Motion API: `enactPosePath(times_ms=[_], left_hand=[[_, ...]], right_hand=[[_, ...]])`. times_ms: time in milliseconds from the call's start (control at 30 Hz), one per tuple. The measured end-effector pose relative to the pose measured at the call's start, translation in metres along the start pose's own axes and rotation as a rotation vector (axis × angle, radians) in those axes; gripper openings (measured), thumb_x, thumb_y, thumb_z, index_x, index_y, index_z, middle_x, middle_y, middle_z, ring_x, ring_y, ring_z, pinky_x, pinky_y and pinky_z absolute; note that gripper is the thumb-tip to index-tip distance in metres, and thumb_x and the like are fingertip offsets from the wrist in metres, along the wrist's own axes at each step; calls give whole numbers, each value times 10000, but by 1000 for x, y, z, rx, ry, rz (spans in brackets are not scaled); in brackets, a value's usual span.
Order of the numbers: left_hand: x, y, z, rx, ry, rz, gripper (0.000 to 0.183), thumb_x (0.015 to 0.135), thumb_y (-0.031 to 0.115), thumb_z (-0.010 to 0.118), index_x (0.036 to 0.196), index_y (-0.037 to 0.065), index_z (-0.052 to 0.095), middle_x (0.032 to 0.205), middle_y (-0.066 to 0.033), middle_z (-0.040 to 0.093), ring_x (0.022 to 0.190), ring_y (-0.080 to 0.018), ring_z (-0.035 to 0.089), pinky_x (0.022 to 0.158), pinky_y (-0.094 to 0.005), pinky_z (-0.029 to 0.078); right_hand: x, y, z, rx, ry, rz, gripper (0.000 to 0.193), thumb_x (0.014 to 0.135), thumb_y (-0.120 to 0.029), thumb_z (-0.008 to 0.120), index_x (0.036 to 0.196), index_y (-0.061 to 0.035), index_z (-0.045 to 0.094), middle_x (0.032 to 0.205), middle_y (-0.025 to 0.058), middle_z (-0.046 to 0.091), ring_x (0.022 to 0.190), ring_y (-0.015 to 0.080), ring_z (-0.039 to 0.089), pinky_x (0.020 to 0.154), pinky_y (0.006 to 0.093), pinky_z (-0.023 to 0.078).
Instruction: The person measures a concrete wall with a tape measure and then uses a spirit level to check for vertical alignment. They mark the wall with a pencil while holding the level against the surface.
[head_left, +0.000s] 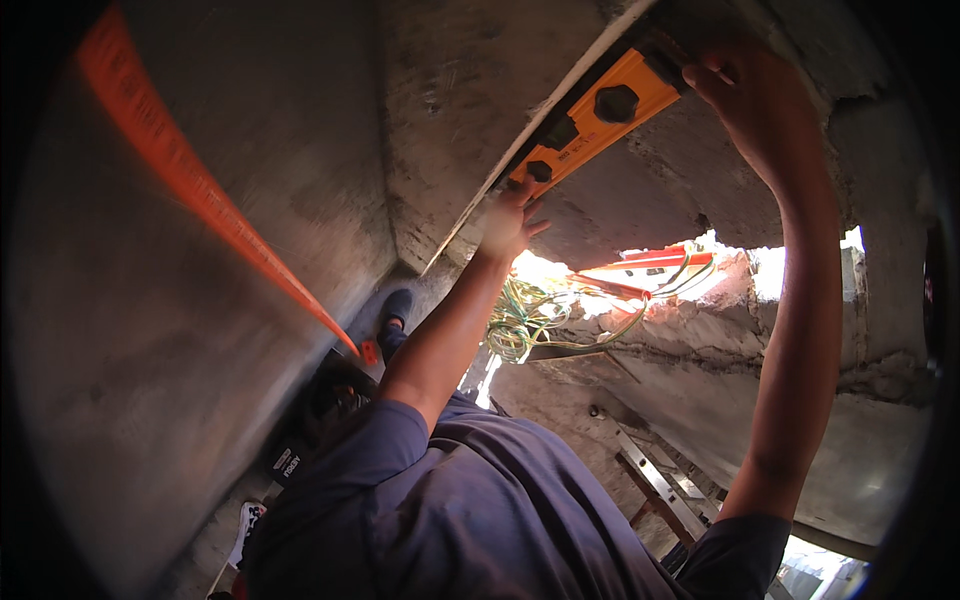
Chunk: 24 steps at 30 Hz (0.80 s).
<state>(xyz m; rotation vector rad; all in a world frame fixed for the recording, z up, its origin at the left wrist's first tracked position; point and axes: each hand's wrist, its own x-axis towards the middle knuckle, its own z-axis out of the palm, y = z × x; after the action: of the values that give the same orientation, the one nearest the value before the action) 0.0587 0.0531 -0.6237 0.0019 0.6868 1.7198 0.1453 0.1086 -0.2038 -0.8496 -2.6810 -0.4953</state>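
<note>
A yellow-orange spirit level (640,85) with black parts lies slanted along the edge of a concrete surface in the upper part of the head view. My left hand (510,222) grips its lower end, with some fingers stretched out beside it. At the upper end, my right hand (755,105) holds the level with bent fingers, partly in shadow. Both arms are raised and reach out from my body.
A long orange strip (195,180) runs down on the left beside a grey wall (110,330). Green-yellow wires (512,335) hang coiled near a bright broken opening. A ladder (660,495) stands lower right. A shoe (397,304) shows below the wall corner.
</note>
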Motion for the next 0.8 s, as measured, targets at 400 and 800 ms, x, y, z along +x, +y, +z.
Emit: enactPosePath(times_ms=[400, 800], left_hand=[[-2, 2, 5, 2, -2, -3, 940, 949, 545, 738, 1651, 139, 263, 1682, -156, 238, 1574, -435, 192, 1214, -700, 295], [5, -2, 4, -42, 25, -24, 909, 958, 516, 737, 1634, 115, 281, 1682, -146, 228, 1573, -427, 201, 1217, -713, 288]], right_hand=[[1, 5, 3, -37, -26, 20, 359, 975, -378, 725, 1108, -47, 761, 1009, 151, 770, 934, 292, 756, 831, 415, 562], [-1, 1, 1, -34, -6, 26, 371, 979, -398, 733, 1087, -44, 768, 1008, 166, 769, 944, 302, 759, 831, 417, 563]])
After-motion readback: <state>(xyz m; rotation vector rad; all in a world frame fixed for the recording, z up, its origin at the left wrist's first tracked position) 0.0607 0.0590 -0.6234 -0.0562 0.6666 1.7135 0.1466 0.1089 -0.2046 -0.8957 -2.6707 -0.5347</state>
